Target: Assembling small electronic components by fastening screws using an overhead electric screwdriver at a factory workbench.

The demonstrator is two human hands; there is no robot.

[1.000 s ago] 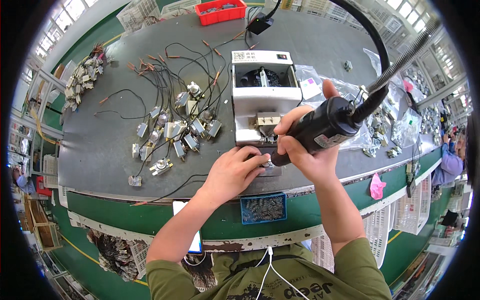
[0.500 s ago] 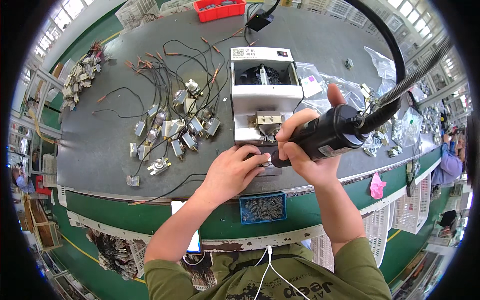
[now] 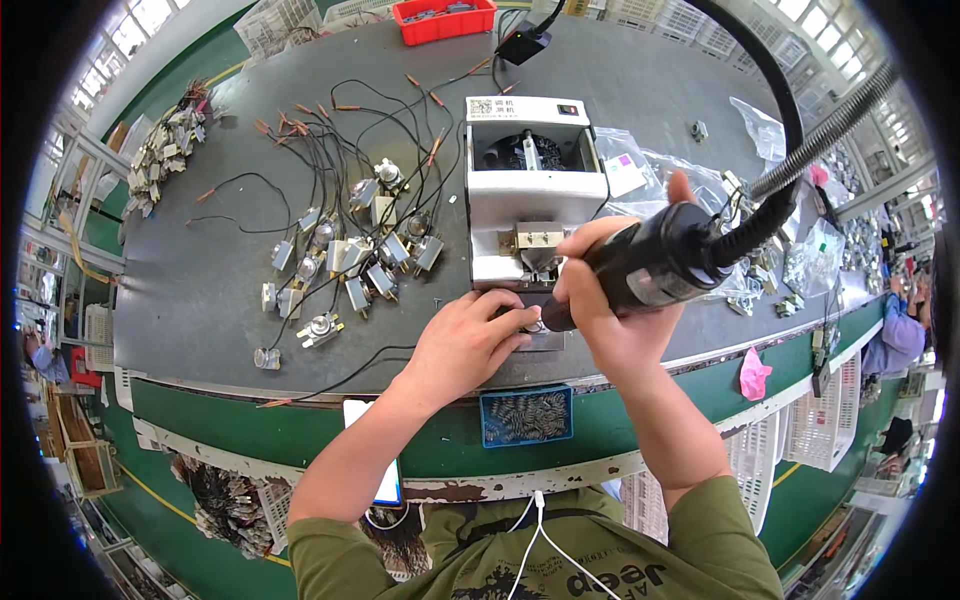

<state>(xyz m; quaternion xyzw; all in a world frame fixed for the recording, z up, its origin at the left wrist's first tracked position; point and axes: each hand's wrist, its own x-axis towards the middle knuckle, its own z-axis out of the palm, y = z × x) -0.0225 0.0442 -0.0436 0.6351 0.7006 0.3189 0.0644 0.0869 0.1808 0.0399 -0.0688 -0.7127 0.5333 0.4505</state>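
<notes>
My right hand point(image 3: 628, 300) is wrapped round a black electric screwdriver point(image 3: 655, 262), held at a slant with its nose pointing down and left. The nose meets a small part at the fingertips of my left hand point(image 3: 474, 340). Those fingers are closed and press the part down on a metal base in front of the white screw feeder point(image 3: 535, 200). Most of the part is hidden; only a bit of pale metal shows. Left of my left hand lies a cluster of boxy metal parts point(image 3: 355, 255) with round tops, several with black wire leads.
A blue tray point(image 3: 527, 416) of small springs or screws sits at the table's front edge. Clear plastic bags point(image 3: 815, 255) and metal parts lie right, by a pink scrap point(image 3: 754, 373). A red bin point(image 3: 445, 20) stands at the back. The screwdriver's coiled hose point(image 3: 830, 130) hangs from upper right.
The screwdriver's rear end has tipped slightly, and my right fingers have shifted on its body. My left hand stays in place at the part.
</notes>
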